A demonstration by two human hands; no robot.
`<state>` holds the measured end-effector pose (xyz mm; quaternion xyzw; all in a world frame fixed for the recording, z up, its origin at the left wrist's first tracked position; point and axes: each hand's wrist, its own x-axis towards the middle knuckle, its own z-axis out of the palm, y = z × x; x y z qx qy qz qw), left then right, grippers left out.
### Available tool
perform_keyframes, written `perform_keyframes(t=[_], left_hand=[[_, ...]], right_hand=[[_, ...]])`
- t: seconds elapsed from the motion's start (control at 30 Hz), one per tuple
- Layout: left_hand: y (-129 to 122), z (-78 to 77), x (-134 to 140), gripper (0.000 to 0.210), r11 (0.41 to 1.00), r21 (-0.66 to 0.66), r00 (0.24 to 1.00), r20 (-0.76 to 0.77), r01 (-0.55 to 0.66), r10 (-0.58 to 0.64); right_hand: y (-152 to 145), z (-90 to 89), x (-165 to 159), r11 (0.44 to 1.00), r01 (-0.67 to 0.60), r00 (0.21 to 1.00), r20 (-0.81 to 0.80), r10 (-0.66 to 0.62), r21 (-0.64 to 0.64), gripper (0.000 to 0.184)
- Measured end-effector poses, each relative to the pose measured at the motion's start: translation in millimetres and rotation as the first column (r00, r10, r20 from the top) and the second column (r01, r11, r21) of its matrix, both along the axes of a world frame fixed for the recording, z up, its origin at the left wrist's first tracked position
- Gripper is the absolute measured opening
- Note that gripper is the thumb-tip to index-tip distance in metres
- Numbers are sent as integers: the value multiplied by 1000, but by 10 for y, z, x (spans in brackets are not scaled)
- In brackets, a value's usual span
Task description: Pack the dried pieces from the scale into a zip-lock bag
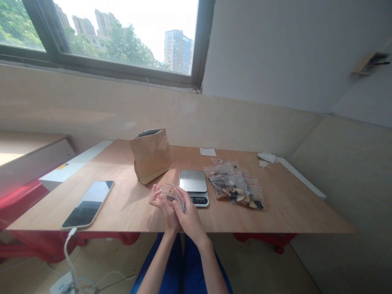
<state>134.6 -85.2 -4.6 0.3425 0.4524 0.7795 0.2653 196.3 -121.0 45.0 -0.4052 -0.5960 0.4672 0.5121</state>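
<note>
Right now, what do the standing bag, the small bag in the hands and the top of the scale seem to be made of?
Standing bag: brown kraft paper, matte and creased, seemingly with a dark lining at its open mouth.
Small bag, held by left hand and right hand: thin clear plastic, glossy; the fingers show through it.
Scale: the platform looks like brushed metal with a grey sheen; the body seems plastic.

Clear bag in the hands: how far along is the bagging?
Done: a pile of filled bags lies right of the scale. In hand: left hand and right hand hold an empty clear bag together. Left: the scale's plate is bare; brown paper bag stands open behind.
</note>
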Motion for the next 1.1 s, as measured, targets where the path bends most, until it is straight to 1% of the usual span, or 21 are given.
perform_keyframes(t=[0.07, 0.13, 0.2, 0.27, 0.3, 0.33, 0.4, 0.43, 0.47, 0.53, 0.67, 0.73, 0.8, 0.87, 0.97, 1.1], left_hand=[[-79, 34, 51, 23, 1000, -19, 995, 102, -11, 13], [-167, 83, 56, 23, 999, -4, 989, 139, 46, -45], [-255, 133, 7, 23, 997, -6, 992, 97, 77, -76], [-326, 168, -84, 28, 995, -52, 996, 29, 89, -87], [-353, 178, -138, 31, 989, -81, 992, -2, 127, -128], [-374, 184, -194, 34, 975, -116, 980, -31, 191, -195], [-404, 187, -292, 34, 921, -214, 930, -100, 327, -353], [-415, 187, -329, 33, 894, -261, 904, -136, 363, -406], [-425, 189, -356, 33, 877, -302, 883, -173, 374, -436], [-444, 198, -378, 32, 875, -339, 866, -245, 345, -436], [-478, 242, -349, 32, 910, -309, 854, -356, 275, -379], [-494, 273, -336, 33, 918, -316, 853, -385, 239, -354], [-510, 312, -336, 33, 915, -344, 844, -407, 212, -349], [-521, 357, -343, 34, 912, -364, 832, -434, 189, -345], [-525, 427, -351, 35, 921, -357, 836, -449, 154, -314], [-532, 485, -344, 37, 929, -297, 880, -348, 223, -323]], right_hand=[[-21, 9, 88, 1000, 13, 1000, -24, -13, -4, 28], [-44, 4, 192, 998, 57, 997, -58, -58, -20, 23], [-79, 5, 293, 992, 122, 988, -89, -125, -38, 22], [-119, 15, 376, 982, 180, 976, -115, -185, -50, 24], [-137, 20, 410, 978, 203, 970, -122, -208, -54, 25], [-152, 24, 438, 973, 225, 964, -130, -231, -56, 26], [-168, 20, 480, 961, 268, 950, -147, -275, -63, 28], [-171, 12, 495, 954, 292, 942, -153, -300, -68, 30], [-171, 1, 508, 944, 321, 932, -155, -328, -70, 31], [-171, -25, 528, 923, 379, 913, -140, -384, -60, 31], [-189, -62, 564, 882, 471, 881, -58, -470, -2, 30], [-208, -62, 591, 873, 487, 873, -19, -487, 20, 31], [-230, -50, 626, 886, 463, 886, 4, -463, 20, 32], [-253, -31, 665, 912, 410, 912, 8, -410, 4, 33], [-280, -5, 719, 941, 339, 941, -10, -340, -15, 37], [-289, -16, 769, 954, 294, 952, -70, -298, -67, 40]])
